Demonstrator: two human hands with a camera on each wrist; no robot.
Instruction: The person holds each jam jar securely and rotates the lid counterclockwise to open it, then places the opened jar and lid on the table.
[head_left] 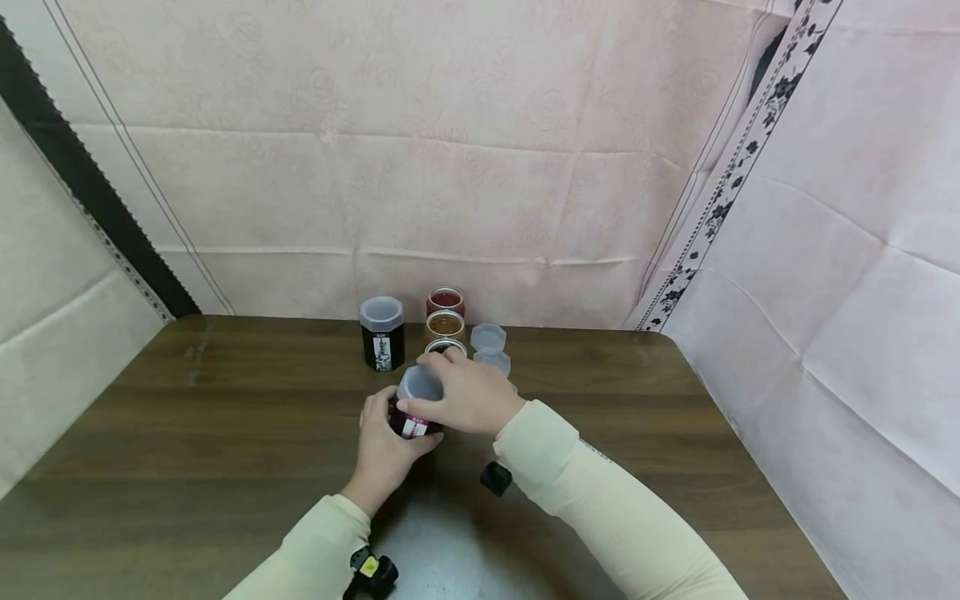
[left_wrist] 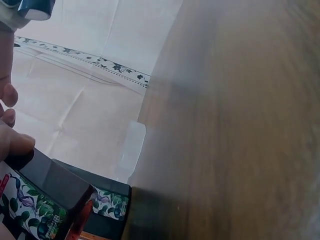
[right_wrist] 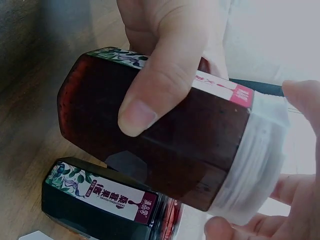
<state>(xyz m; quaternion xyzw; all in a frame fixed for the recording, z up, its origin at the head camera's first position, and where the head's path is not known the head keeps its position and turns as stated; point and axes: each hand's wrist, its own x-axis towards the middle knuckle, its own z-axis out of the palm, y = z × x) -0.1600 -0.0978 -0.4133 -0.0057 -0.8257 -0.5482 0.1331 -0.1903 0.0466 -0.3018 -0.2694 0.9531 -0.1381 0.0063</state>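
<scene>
My left hand (head_left: 384, 450) grips the body of a dark hexagonal jar (right_wrist: 185, 135), its thumb laid across one side in the right wrist view. The jar has a white label with a leaf print. On its top sits a translucent white plastic lid (right_wrist: 255, 155). My right hand (head_left: 474, 398) holds this lid, thumb and fingers on opposite sides of its rim. Just behind the hands, another dark jar (right_wrist: 100, 192) with a similar label stands without a plastic lid. Whether the held jar touches the table is hidden.
A dark jar (head_left: 382, 333) with a translucent lid stands to the left. Behind my right hand, an amber jar (head_left: 446, 323) and a red jar (head_left: 446, 300) line up without plastic lids. Loose translucent lids (head_left: 488, 337) lie right of them. Pale cloth (head_left: 480, 192) hangs behind the wooden table (head_left: 247, 433).
</scene>
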